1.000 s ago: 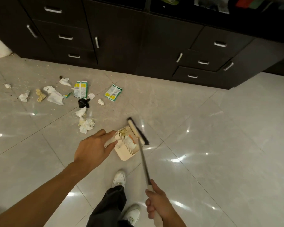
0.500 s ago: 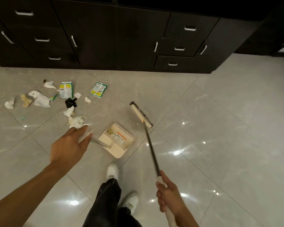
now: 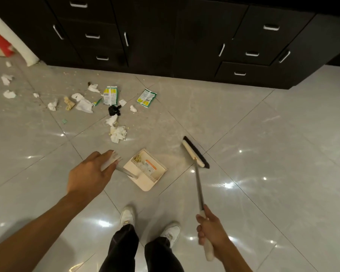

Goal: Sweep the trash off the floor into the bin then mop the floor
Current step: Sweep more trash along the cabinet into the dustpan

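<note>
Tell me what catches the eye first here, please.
Crumpled tissues and green wrappers litter the grey tiled floor at upper left, before dark cabinets. At centre, the left hand holds a cream dustpan with some scraps in it, while the right hand holds a long broom, its head just right of the pan.

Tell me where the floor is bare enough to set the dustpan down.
Bare: tiles right of the broom out to the dark cabinets, and the strip between dustpan and shoes. Crowded: litter from the crumpled tissue up to the green packets.
</note>
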Demonstrator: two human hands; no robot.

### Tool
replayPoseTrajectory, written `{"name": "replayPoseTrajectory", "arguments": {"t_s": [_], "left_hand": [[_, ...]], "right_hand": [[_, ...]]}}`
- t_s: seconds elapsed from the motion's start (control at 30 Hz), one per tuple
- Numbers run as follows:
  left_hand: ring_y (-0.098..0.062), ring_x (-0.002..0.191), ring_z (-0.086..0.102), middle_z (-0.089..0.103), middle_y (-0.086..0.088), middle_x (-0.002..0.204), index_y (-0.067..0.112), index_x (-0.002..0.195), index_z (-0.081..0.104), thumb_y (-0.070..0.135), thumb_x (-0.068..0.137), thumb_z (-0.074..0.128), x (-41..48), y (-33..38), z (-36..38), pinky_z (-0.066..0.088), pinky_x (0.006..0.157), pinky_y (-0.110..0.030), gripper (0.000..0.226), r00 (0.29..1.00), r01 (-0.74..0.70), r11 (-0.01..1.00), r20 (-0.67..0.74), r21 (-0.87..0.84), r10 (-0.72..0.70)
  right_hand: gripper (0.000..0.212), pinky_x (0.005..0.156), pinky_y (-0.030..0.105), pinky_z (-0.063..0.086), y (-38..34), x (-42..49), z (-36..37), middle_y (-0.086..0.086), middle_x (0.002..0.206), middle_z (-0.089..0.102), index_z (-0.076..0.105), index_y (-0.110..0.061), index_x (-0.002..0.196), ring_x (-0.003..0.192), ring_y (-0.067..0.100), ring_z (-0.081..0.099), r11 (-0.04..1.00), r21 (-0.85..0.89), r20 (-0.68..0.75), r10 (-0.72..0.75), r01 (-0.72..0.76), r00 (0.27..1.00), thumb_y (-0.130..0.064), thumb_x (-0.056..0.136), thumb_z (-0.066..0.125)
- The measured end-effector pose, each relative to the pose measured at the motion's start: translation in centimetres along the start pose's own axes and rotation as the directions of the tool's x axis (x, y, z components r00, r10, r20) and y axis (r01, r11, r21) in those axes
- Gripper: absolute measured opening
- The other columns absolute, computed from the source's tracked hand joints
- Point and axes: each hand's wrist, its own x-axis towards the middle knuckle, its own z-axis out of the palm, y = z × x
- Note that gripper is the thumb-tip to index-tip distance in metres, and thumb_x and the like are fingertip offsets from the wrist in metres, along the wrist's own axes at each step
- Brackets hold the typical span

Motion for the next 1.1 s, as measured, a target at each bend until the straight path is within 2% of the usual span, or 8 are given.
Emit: {"name": "replayPoseTrajectory", "arguments": {"t_s": [0.1,0.23,0.4,0.5,0.6,0.9,1.0,1.1], "left_hand": [[-0.020,0.075,0.060,0.054,0.009,0.092,0.034,0.136,0.062,0.052,0.097,0.056,0.4,-0.1,1.0,0.044,0.060,-0.030,0.043,0.999,0.024,0.998,0.025,-0.053,-0.022],[-0.024,0.073,0.065,0.061,0.006,0.098,0.032,0.137,0.063,0.049,0.097,0.061,0.9,1.1,1.9,0.045,0.058,-0.029,0.044,0.996,-0.082,0.995,0.032,-0.065,0.084],[-0.026,0.070,0.067,0.063,0.003,0.099,0.027,0.136,0.064,0.047,0.096,0.062,1.6,1.0,1.9,0.045,0.056,-0.028,0.044,0.994,-0.112,0.992,0.010,-0.048,0.113],[-0.026,0.073,0.067,0.064,0.003,0.099,0.028,0.135,0.064,0.047,0.097,0.062,1.6,-0.1,1.5,0.047,0.057,-0.029,0.043,0.994,-0.113,0.992,0.009,-0.059,0.113],[-0.026,0.072,0.067,0.063,0.002,0.098,0.030,0.135,0.064,0.045,0.096,0.062,1.5,-1.0,1.1,0.046,0.057,-0.029,0.042,0.995,-0.101,0.993,0.013,-0.067,0.102],[-0.019,0.071,0.058,0.058,0.005,0.091,0.035,0.131,0.062,0.050,0.098,0.057,1.3,-6.0,-2.0,0.049,0.060,-0.032,0.037,0.996,0.071,0.992,-0.043,-0.100,-0.076],[-0.017,0.072,0.056,0.056,0.006,0.093,0.038,0.132,0.060,0.052,0.099,0.054,1.9,-8.0,-2.7,0.052,0.063,-0.035,0.037,0.988,0.147,0.983,-0.041,-0.110,-0.152],[-0.020,0.075,0.061,0.056,0.007,0.097,0.038,0.136,0.059,0.057,0.098,0.051,2.5,-9.1,-2.5,0.051,0.062,-0.034,0.043,0.984,0.176,0.981,-0.020,-0.075,-0.178]], "right_hand": [[0.063,0.039,0.024,0.038,0.9,-1.3,3.2,0.007,0.062,0.045,0.030,-0.037,0.157,0.043,0.013,0.040,0.999,-0.036,0.055,0.026,-0.024,0.998,-0.012,0.104,0.053],[0.059,0.039,0.020,0.033,0.6,-2.9,6.2,0.004,0.062,0.047,0.035,-0.041,0.154,0.045,0.011,0.037,0.996,-0.025,0.145,0.084,-0.081,0.986,-0.016,0.104,0.054],[0.053,0.039,0.019,0.028,0.8,-5.2,7.2,0.006,0.062,0.047,0.043,-0.041,0.150,0.044,0.015,0.035,0.994,0.036,0.200,0.093,-0.102,0.975,-0.017,0.104,0.054],[0.051,0.037,0.017,0.028,1.0,-6.2,7.2,0.008,0.059,0.046,0.046,-0.041,0.146,0.041,0.015,0.033,0.992,0.111,0.170,0.032,-0.051,0.985,-0.014,0.104,0.055],[0.055,0.036,0.018,0.030,1.3,-5.9,7.1,0.009,0.057,0.046,0.045,-0.040,0.148,0.038,0.016,0.034,0.995,0.095,0.079,-0.029,0.021,0.996,-0.010,0.104,0.053],[0.062,0.040,0.024,0.038,-2.0,-3.1,8.0,0.010,0.065,0.045,0.037,-0.039,0.154,0.043,0.015,0.040,0.995,-0.043,-0.081,-0.096,0.093,0.992,-0.011,0.102,0.056],[0.063,0.041,0.026,0.042,-3.2,-1.7,10.6,0.011,0.067,0.045,0.034,-0.036,0.156,0.045,0.015,0.043,0.991,-0.099,-0.043,-0.091,0.087,0.995,-0.011,0.102,0.055],[0.065,0.041,0.027,0.044,-3.6,-1.1,14.1,0.009,0.064,0.046,0.030,-0.033,0.158,0.045,0.014,0.045,0.980,-0.186,0.035,-0.059,0.064,0.998,-0.009,0.103,0.054]]}}
